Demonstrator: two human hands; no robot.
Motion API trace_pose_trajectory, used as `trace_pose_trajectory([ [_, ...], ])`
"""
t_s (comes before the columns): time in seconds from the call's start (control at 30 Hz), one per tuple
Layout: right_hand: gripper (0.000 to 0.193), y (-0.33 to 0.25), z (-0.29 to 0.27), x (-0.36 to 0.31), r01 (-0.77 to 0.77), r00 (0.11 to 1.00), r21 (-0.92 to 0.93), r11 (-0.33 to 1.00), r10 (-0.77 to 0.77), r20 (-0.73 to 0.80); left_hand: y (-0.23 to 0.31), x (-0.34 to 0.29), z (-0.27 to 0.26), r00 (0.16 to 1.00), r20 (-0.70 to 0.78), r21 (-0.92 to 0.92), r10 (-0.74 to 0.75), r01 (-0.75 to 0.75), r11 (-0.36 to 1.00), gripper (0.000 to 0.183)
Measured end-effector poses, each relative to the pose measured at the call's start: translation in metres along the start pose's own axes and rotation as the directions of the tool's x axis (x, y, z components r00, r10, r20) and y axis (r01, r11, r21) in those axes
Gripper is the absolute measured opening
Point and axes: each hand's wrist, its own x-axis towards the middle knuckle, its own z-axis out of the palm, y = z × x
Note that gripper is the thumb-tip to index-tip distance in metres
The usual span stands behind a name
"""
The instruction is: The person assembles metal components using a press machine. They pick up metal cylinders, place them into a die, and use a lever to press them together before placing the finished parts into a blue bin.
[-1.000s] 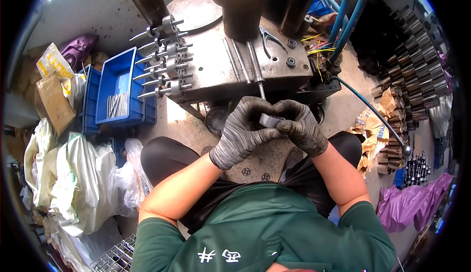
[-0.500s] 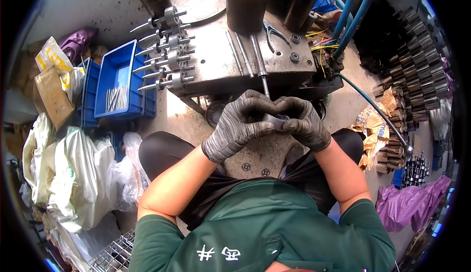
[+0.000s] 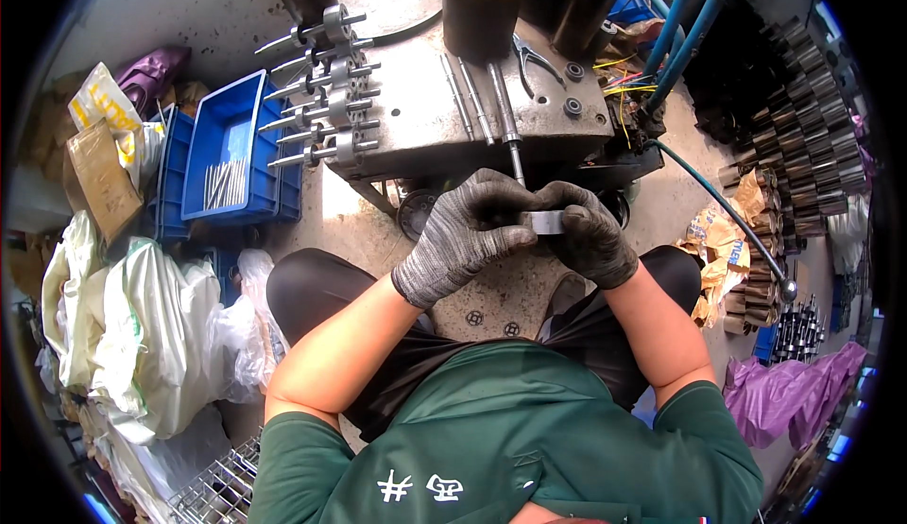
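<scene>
A short grey metal ring or cylinder (image 3: 545, 223) is held between my two gloved hands, in front of the metal bench and above my knees. My left hand (image 3: 463, 233), in a grey knit glove, pinches its left side with thumb and fingers. On the other side, the fingers of my right hand (image 3: 595, 240) curl round it; that glove has darkened fingertips. The smooth outer wall of the piece faces me, and its far side is hidden. Just beyond my hands, a long metal rod tool (image 3: 504, 113) juts over the bench's near edge.
On the metal bench (image 3: 416, 118) lie thin rods (image 3: 470, 99), pliers (image 3: 531, 66) and small bearings (image 3: 573, 106). Several shafts with round discs (image 3: 340, 108) line its left end. A blue bin (image 3: 227, 146) holds thin rods. Stacked metal tubes (image 3: 803, 137) stand at right.
The grey piece has been turned in my fingers and shows more of its outer wall. My hands stay nearly in place; the view has shifted slightly.
</scene>
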Motion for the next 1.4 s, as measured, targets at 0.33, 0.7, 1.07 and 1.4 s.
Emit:
trace_pose_trajectory([
  [0.33, 0.046, 0.005, -0.007, 0.001, -0.077, 0.995, -0.012, 0.997, 0.078, 0.058, 0.001, -0.002, -0.001, 0.985, 0.004, -0.177, -0.17, 0.168, 0.97, 0.022],
  [0.7, 0.052, -0.012, 0.001, 0.003, 0.042, 0.999, -0.212, 0.976, -0.043, -0.002, -0.021, 0.003, -0.016, 0.916, 0.106, 0.962, -0.387, 0.004, 0.273, 0.028],
  [1.07, 0.044, -0.013, -0.008, 0.003, 0.057, 0.992, -0.429, 0.901, -0.101, -0.081, -0.007, 0.002, -0.007, 1.0, 0.012, 0.022, 0.029, -0.029, 0.999, 0.024],
  [1.4, 0.051, -0.014, 0.003, 0.004, 0.012, 1.0, -0.323, 0.946, -0.002, 0.031, -0.029, 0.005, -0.007, 0.932, -0.344, 0.054, -0.118, 0.146, 0.988, 0.011],
])
